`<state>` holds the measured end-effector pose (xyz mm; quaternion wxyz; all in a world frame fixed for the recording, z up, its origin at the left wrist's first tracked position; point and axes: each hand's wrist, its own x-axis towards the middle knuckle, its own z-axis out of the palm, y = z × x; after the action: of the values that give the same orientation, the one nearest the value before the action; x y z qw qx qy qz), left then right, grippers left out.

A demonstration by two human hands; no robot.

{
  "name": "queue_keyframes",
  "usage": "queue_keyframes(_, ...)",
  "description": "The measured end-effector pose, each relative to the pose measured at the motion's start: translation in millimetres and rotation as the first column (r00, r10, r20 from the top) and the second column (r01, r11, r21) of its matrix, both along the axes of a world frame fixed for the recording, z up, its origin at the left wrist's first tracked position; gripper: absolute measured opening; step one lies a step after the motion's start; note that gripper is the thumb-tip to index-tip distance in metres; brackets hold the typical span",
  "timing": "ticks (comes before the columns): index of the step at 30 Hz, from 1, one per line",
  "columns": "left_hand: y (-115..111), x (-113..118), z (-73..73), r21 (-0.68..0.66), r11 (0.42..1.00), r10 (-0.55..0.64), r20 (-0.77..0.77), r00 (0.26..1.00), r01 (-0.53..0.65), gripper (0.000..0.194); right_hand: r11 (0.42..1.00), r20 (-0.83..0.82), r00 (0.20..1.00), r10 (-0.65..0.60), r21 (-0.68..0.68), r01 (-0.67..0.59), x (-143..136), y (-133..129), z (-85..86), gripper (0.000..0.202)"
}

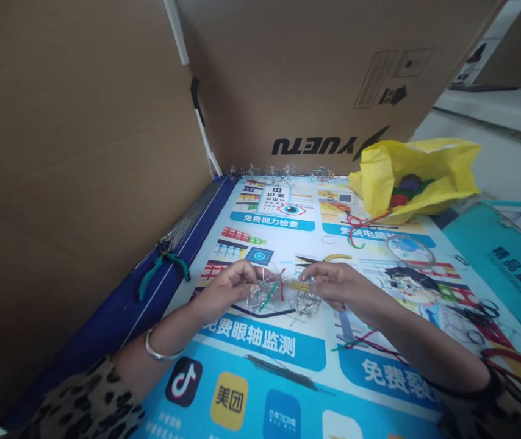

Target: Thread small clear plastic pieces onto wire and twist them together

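Observation:
A bent silver wire figure [260,297] with green and red strands on it is pinched between the thumb and fingers of my left hand [237,283]. Just to its right lies a second tangle of silver wire [307,303], which the closed fingertips of my right hand [336,283] hold at its top. The two wire pieces are side by side over the printed poster [260,332]; whether they are joined is too small to tell. Yellow-handled pliers [337,258] lie just behind my right hand.
Teal-handled pliers [162,268] rest at the left beside silver wires. More wire figures [283,172] line the back edge by cardboard walls [260,79]. A yellow bag [379,177] stands back right. Scissors [480,312], a wire coil [410,251] and red-green strands [370,341] lie right.

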<state>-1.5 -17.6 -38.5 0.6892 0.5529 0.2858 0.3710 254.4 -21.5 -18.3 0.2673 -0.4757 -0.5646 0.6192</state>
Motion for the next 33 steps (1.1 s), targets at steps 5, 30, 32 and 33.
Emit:
queue_keyframes(5,-2.0,4.8,0.9,-0.109,0.993,0.06,0.128,0.99,-0.046,0.02,1.0,-0.048,0.999,-0.006,-0.024,0.005,0.0,0.6,-4.2,0.022)
queue_keyframes(30,-3.0,6.6,1.6,-0.273,0.961,0.009,0.182,0.983,0.042,0.027,0.999,-0.156,0.988,0.005,-0.049,-0.013,-4.8,-3.1,-5.4,0.023)
queue_keyframes(32,-2.9,6.2,2.6,-0.293,0.955,0.008,0.195,0.981,0.05,0.025,1.0,-0.139,0.99,0.009,-0.019,-0.011,-4.8,-3.4,-5.0,0.02)
queue_keyframes(33,-3.1,6.3,3.1,-0.3,0.952,0.009,0.211,0.978,0.056,0.025,1.0,-0.114,0.993,0.012,0.0,-0.013,-5.3,-3.6,-4.4,0.019)
